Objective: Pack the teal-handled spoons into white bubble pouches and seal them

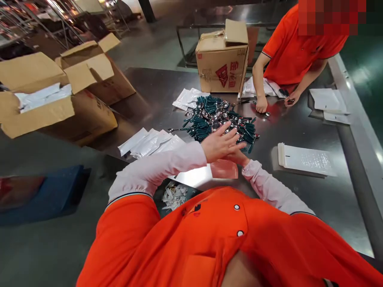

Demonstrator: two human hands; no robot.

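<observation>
A heap of metal spoons with dark green handles lies on the steel table. Over its near edge is my left hand, its fingers stretched out and spread, with nothing seen in it. My right hand is close against it, lower and to the right. The left hand covers much of it, so its fingers and anything in them are hidden. Beneath both hands a reddish patch shows, perhaps a reflection, beside a bright white area. White plastic packets lie to the left of my hands.
Open cardboard boxes stand at the left, one holding white packets. A closed carton is behind the heap. Across the table, a person in orange handles small utensils. White bags lie at the right. Paper scraps sit below the table edge.
</observation>
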